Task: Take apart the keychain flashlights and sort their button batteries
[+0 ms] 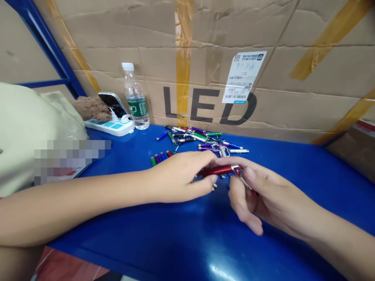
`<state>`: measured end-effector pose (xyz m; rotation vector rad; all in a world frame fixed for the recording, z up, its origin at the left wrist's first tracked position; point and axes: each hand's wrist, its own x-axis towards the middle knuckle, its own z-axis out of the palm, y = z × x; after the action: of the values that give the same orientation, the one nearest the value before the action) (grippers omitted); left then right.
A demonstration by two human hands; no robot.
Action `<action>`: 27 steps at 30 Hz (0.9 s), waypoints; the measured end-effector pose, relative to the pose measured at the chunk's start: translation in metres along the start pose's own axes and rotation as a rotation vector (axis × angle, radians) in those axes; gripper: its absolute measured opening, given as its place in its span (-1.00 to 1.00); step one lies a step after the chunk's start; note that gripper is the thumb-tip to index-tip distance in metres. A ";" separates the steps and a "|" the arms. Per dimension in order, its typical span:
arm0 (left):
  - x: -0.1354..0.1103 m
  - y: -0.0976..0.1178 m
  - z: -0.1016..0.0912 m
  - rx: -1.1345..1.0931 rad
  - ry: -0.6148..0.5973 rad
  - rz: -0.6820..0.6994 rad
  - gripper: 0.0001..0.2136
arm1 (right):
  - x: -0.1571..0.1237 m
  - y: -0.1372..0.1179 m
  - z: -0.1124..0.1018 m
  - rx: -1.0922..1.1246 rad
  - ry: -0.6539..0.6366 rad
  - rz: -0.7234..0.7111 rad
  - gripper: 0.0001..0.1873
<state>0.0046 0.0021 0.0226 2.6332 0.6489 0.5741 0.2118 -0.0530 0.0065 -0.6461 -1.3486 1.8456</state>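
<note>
Over the middle of the blue surface (pixel 175 230), between its near and far edges, you hold one red penlight (pixel 219 170) across your two hands. Your left hand (pixel 181 177) grips its barrel between thumb and fingers; your right hand (pixel 263 191) pinches the silver-collared end, where one red carabiner clip (pixel 247 183) hangs by your palm, the lower fingers loosely curled.

The likely trouble is a slip: the barrel looks smooth and the pinch light, so a twist or tug on the clip could spin it free and send it rolling towards the near edge. Lowering your left wrist could also scatter what lies just past it.

A few small metal tips (pixel 215 186) show below your left fingertips, too hidden to count. Beyond that hand lies a row of four barrels (pixel 163 157): one green, one purple, one blue, one red. Farther on, near the middle of the far edge, is a pile of penlights (pixel 199 136), more than ten, too overlapped for an exact count.

Towards the far left corner are one power strip (pixel 113 128), one phone (pixel 113 103) and one water bottle (pixel 137 105). One large carton (pixel 146 66) stands behind the far edge.
</note>
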 end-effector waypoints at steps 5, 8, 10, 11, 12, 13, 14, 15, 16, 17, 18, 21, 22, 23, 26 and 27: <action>-0.005 0.012 0.000 -0.125 -0.011 -0.086 -0.89 | -0.004 0.004 -0.005 0.015 -0.118 0.038 -0.39; -0.006 0.019 0.000 -0.236 -0.023 -0.190 -0.84 | -0.004 0.007 -0.011 -0.044 -0.111 0.010 -0.36; -0.006 0.022 0.000 -0.303 -0.020 -0.246 -0.81 | -0.003 0.008 -0.013 -0.050 -0.136 0.000 -0.37; -0.006 0.024 0.001 -0.333 -0.011 -0.263 -0.81 | -0.002 0.008 -0.013 -0.033 -0.154 0.007 -0.36; -0.006 0.024 0.001 -0.363 -0.001 -0.274 -0.81 | -0.002 0.008 -0.014 -0.010 -0.176 0.019 -0.34; -0.006 0.025 0.002 -0.393 0.009 -0.279 -0.80 | -0.001 0.008 -0.014 0.019 -0.198 0.028 -0.32; -0.006 0.025 0.002 -0.425 0.020 -0.282 -0.80 | -0.001 0.009 -0.015 0.046 -0.215 0.034 -0.29; -0.006 0.024 0.003 -0.461 0.032 -0.280 -0.81 | 0.000 0.011 -0.016 0.070 -0.227 0.031 -0.26; -0.006 0.024 0.003 -0.497 0.047 -0.273 -0.82 | 0.000 0.013 -0.018 0.089 -0.239 0.020 -0.24; -0.007 0.024 0.004 -0.528 0.064 -0.263 -0.83 | 0.001 0.015 -0.020 0.101 -0.253 0.007 -0.24; -0.007 0.023 0.004 -0.553 0.083 -0.254 -0.86 | 0.001 0.018 -0.023 0.107 -0.265 -0.006 -0.23; -0.006 0.023 0.004 -0.590 0.108 -0.250 -0.92 | 0.003 0.026 -0.028 0.110 -0.346 -0.041 -0.24; -0.006 0.023 0.004 -0.599 0.101 -0.256 -0.93 | 0.003 0.027 -0.029 0.106 -0.384 -0.048 -0.25; -0.006 0.023 0.004 -0.608 0.094 -0.263 -0.94 | 0.004 0.028 -0.030 0.104 -0.423 -0.057 -0.26; -0.005 0.022 0.005 -0.597 0.085 -0.276 -0.93 | 0.005 0.028 -0.031 0.111 -0.515 -0.057 -0.27; -0.004 0.022 0.005 -0.581 0.088 -0.273 -0.94 | 0.005 0.028 -0.031 0.120 -0.532 -0.045 -0.28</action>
<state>0.0115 -0.0198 0.0263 1.9540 0.7222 0.6757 0.2253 -0.0358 -0.0295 -0.0538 -1.5448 2.1289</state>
